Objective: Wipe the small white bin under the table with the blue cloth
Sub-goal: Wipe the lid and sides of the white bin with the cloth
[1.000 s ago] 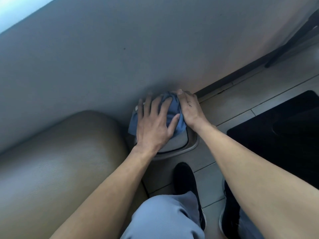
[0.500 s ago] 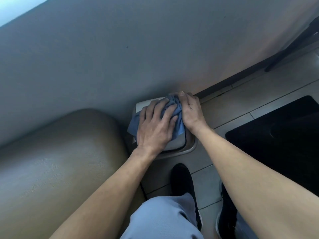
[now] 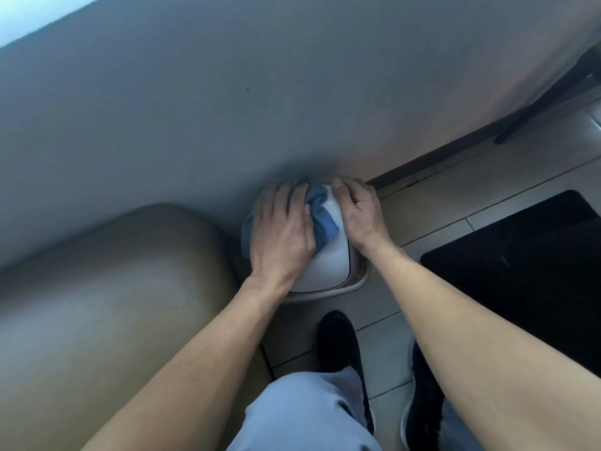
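Fingers (image 3: 348, 190) of the right hand (image 3: 359, 219), under the table (image 3: 227, 92), curl over the far rim of the bin (image 3: 328, 265). The left hand (image 3: 281, 236) keeps straight, close-set fingers on the cloth (image 3: 322, 222), pressing it onto the lid.

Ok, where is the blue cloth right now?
Head view, centre: the blue cloth is bunched on top of the white bin, pressed under the left hand, with the right hand holding the bin just right of it.

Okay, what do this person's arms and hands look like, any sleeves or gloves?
The left forearm and right forearm are bare, no sleeves in view. The left hand and right hand are ungloved; neither wrist shows a watch or band.
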{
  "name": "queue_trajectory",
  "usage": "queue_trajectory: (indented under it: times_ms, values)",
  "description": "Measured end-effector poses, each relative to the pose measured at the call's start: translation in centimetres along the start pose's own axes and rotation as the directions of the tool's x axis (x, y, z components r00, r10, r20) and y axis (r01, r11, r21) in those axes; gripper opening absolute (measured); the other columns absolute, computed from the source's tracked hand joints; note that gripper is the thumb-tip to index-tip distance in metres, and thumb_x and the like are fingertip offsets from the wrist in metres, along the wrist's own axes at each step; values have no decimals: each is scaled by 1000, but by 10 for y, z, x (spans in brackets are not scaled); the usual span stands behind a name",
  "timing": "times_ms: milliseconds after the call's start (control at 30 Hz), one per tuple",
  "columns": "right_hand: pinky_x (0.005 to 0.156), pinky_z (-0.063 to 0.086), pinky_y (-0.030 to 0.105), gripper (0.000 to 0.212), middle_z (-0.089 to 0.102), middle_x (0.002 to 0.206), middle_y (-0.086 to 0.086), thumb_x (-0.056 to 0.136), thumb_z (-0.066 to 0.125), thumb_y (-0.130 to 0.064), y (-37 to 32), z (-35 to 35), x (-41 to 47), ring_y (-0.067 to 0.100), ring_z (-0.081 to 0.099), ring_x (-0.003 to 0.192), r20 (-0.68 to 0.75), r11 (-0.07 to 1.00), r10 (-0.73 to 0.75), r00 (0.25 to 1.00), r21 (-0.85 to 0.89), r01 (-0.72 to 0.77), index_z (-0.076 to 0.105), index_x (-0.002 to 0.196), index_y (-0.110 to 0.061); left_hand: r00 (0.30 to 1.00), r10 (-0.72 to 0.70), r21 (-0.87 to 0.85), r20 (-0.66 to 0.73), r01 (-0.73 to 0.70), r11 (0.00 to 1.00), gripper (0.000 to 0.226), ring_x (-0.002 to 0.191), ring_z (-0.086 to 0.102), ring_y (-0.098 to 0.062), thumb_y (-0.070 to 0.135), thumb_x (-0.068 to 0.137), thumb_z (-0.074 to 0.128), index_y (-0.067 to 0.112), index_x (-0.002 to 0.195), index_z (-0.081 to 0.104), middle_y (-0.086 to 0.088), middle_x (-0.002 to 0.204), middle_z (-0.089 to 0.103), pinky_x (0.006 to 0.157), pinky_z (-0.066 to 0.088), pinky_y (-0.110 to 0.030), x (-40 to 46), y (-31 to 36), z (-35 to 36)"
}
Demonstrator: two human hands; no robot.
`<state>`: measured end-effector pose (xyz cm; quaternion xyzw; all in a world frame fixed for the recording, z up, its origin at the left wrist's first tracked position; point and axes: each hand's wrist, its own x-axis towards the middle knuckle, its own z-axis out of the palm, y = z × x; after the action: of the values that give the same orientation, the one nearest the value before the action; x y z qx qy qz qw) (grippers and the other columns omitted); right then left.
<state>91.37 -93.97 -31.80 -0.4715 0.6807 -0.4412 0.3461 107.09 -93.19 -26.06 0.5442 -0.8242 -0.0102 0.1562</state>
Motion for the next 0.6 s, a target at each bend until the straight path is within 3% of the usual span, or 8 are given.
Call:
queue_trajectory:
  times_ms: [67, 200, 267, 367, 467, 533, 600]
  values:
    - [98, 50, 48, 42, 72, 118, 2, 97, 41, -52, 0, -2, 0, 31, 61, 113, 6, 1000, 12, 1000, -3, -12, 72, 116, -30, 1000, -11, 7, 10, 11, 1000, 41, 130, 50, -40, 20, 103, 43, 3, 138, 57, -20, 136, 58, 116, 34, -50, 5, 11, 1]
    - [100, 49, 45, 52, 72, 118, 5, 95, 40, -53, -2, -6, -1, 30, 62, 113, -1, 1000, -3, 1000, -11, 3, 73, 117, -21, 982, 166, 33, 95, -170, 985, 48, 148, 35, -37, 27, 106, 39, 4, 148, 47, -18, 153, 47, 124, 24, -51, -8, 12, 0]
    - [100, 50, 44, 49, 72, 118, 4, 96, 40, -52, -4, -4, -2, 29, 63, 113, 23, 1000, -20, 1000, -22, 20, 74, 116, -23, 977, 184, 48, 111, -191, 980, 50, 152, 29, -34, 29, 107, 37, 6, 151, 44, -16, 159, 41, 125, 21, -50, -19, 2, -4]
    - [98, 51, 45, 39, 72, 119, -2, 99, 41, -48, -6, 2, -3, 28, 62, 114, 47, 999, -33, 998, -25, 34, 73, 116, -32, 996, 45, 73, 81, -51, 996, 50, 151, 31, -35, 30, 106, 37, 8, 151, 44, -15, 157, 43, 125, 20, -51, -25, -11, -9]
    - [96, 51, 45, 36, 72, 119, -5, 100, 41, -46, -6, 4, -5, 28, 62, 113, 28, 999, -35, 999, -22, 36, 72, 115, -34, 989, -148, 78, 7, 147, 986, 47, 141, 44, -40, 26, 104, 37, 6, 143, 52, -18, 143, 55, 121, 29, -54, -14, -13, -5]
    - [97, 50, 46, 35, 73, 118, -5, 101, 42, -42, -6, 3, -5, 29, 62, 113, 7, 999, -37, 999, -24, 37, 73, 114, -32, 987, -161, 77, 6, 160, 984, 46, 137, 47, -41, 26, 103, 37, 6, 140, 55, -19, 138, 58, 119, 31, -55, -4, -9, -2]
    - [98, 50, 47, 32, 73, 116, -3, 102, 45, -37, -7, 1, -4, 29, 64, 110, -4, 999, -43, 999, -12, 43, 74, 112, -28, 996, -77, 81, 36, 74, 994, 46, 138, 46, -40, 27, 103, 38, 7, 141, 54, -18, 142, 56, 120, 29, -56, -2, -3, -1]
